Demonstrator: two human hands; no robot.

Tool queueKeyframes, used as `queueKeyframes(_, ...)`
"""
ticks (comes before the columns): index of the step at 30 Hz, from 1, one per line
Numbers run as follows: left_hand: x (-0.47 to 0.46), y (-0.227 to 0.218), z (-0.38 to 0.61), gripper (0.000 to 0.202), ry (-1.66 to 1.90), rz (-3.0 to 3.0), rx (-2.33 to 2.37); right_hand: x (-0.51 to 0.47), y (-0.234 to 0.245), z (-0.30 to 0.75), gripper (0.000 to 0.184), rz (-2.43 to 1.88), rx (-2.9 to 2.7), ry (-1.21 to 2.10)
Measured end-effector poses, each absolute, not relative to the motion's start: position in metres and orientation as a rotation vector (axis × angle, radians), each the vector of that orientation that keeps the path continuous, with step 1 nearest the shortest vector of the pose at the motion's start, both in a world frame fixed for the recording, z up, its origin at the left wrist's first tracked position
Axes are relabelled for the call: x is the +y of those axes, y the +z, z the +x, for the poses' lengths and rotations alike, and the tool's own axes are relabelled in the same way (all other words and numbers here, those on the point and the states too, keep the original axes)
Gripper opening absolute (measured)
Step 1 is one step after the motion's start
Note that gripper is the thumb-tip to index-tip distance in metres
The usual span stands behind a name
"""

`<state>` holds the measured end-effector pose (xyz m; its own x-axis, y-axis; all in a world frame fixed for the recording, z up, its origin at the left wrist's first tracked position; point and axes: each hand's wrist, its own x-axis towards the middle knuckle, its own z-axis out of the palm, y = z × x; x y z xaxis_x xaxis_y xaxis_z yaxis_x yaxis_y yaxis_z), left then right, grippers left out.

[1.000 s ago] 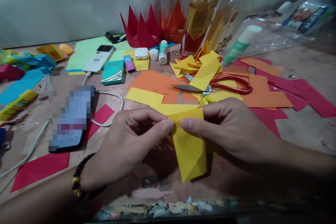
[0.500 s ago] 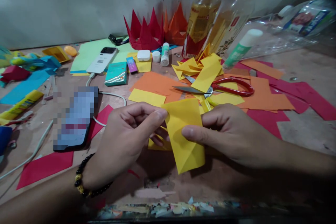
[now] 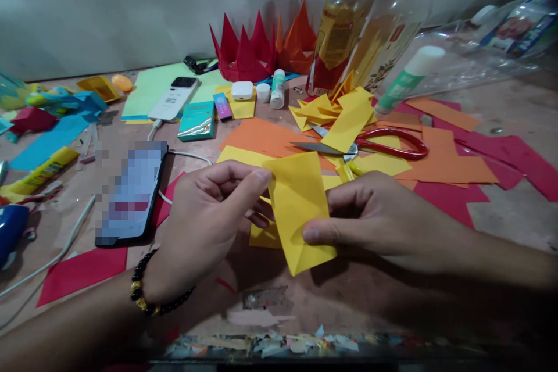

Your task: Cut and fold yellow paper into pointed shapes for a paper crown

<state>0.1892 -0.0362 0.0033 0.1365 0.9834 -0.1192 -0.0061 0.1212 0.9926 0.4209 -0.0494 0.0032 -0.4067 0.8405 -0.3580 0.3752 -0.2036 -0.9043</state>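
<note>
A folded yellow paper piece (image 3: 299, 209) is held above the table between both hands. My left hand (image 3: 209, 221), with a dark bead bracelet at the wrist, pinches its upper left corner between thumb and forefinger. My right hand (image 3: 379, 221) pinches its lower right edge with the thumb on top. The paper's pointed lower end faces me. Just behind the hands lie loose yellow sheets (image 3: 242, 157) and orange sheets (image 3: 261, 135).
Red-handled scissors (image 3: 383, 144) lie among yellow scraps behind my right hand. A phone (image 3: 131, 192) on a white cable lies at the left. Bottles (image 3: 344, 23), a glue stick (image 3: 407, 78), red and orange paper crowns (image 3: 257, 49) stand at the back. Red sheets (image 3: 82, 273) and paper clippings litter the table.
The yellow piece has been turned and opened upward: its top flap now stands up, and my left thumb has shifted to its upper corner while my right thumb slid lower.
</note>
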Motion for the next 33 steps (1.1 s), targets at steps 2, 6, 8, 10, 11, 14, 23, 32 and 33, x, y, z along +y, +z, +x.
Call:
queueKeyframes(2, -0.036, 0.002, 0.189, 0.019, 1.023, 1.194, 1.182, -0.049, 0.003, 0.42, 0.039, -1.409, -1.678, 1.654)
queueKeyframes(6, -0.026, 0.004, 0.188, 0.018, 1.174, 1.146, 1.184, -0.053, 0.001, 0.416, 0.029, -1.328, -1.56, 1.869)
queueKeyframes(8, -0.02, 0.006, 0.186, 0.019, 1.287, 1.1, 1.174, -0.056, 0.0, 0.415, 0.026, -1.318, -1.518, 1.923)
queueKeyframes(10, -0.015, 0.008, 0.184, 0.019, 1.363, 1.093, 1.182, -0.057, 0.001, 0.415, 0.024, -1.321, -1.564, 1.915)
queueKeyframes(11, -0.015, 0.009, 0.184, 0.019, 1.373, 1.116, 1.185, -0.056, 0.002, 0.416, 0.028, -1.293, -1.585, 1.922)
queueKeyframes(14, -0.02, 0.01, 0.185, 0.017, 1.28, 1.234, 1.168, -0.053, 0.006, 0.417, 0.044, -1.122, -1.446, 1.987)
queueKeyframes(23, -0.037, 0.011, 0.192, 0.015, 0.839, 1.25, 1.083, -0.055, -0.004, 0.412, 0.026, -1.283, -1.295, 1.823)
queueKeyframes(32, -0.04, 0.005, 0.195, 0.02, 0.88, 1.245, 1.121, -0.055, -0.004, 0.412, 0.022, -1.281, -0.97, 1.542)
queueKeyframes(33, -0.039, 0.005, 0.194, 0.019, 0.943, 1.239, 1.129, -0.055, -0.003, 0.412, 0.022, -1.278, -0.969, 1.582)
